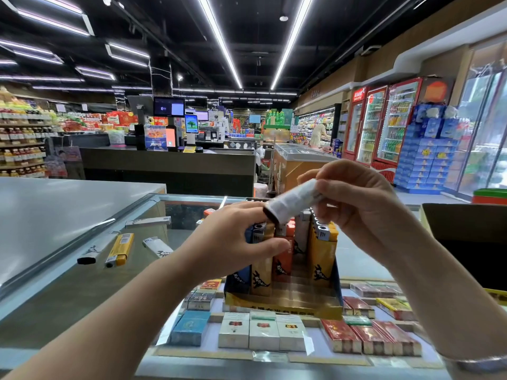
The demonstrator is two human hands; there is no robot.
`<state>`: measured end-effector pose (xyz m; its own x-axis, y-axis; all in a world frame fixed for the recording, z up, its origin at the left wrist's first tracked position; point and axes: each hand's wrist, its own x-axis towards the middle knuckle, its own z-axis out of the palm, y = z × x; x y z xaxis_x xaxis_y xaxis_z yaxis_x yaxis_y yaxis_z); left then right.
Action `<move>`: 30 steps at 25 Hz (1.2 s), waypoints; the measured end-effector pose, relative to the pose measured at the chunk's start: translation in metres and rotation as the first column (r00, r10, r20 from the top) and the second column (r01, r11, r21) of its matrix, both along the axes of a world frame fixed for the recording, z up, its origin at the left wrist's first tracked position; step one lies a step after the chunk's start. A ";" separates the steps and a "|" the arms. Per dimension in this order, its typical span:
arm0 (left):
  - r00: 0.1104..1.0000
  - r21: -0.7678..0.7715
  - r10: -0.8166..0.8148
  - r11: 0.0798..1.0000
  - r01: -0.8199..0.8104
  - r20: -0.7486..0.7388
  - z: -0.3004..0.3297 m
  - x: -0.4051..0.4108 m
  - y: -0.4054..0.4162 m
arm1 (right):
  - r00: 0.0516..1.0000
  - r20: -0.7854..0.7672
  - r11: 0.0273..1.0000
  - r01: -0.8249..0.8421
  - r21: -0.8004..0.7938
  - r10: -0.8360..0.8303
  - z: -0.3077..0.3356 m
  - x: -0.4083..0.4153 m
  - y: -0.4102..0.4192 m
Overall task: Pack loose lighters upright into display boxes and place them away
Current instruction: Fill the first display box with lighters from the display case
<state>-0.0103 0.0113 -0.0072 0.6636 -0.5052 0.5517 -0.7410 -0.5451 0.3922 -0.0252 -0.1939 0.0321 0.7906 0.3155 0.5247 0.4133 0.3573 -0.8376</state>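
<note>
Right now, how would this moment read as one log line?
right hand: holds white lighter | left hand: steadies lighters in display box | loose lighters: on counter

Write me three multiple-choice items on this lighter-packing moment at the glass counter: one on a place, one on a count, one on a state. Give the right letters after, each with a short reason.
1. Where does the display box stand?
A. on the glass counter top, above the cigarette packs
B. on the grey counter to the left
C. inside the cardboard carton on the right

2. How many yellow lighters lie loose on the glass left of the box?
A. none
B. one
C. three

3. How is the white lighter held?
A. upright in the box
B. tilted, gripped by the right hand above the box
C. flat on the glass

Answers:
1 A: the box rests on the glass, with packs visible beneath.
2 B: a single yellow lighter lies among white ones.
3 B: the right hand's fingers curl round it while the left hand holds lighters standing in the box.
</note>
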 end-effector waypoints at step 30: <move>0.994 -0.004 -0.012 1.000 0.011 -0.111 0.001 0.001 0.003 | 0.580 0.713 0.362 0.811 -0.459 -0.394 -0.025 0.015 0.012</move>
<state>-0.0097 0.0148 -0.0059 0.7148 -0.5116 0.4768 -0.6992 -0.5353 0.4738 -0.0099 -0.1814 0.0075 0.6735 0.2461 0.6970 0.5943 -0.7409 -0.3127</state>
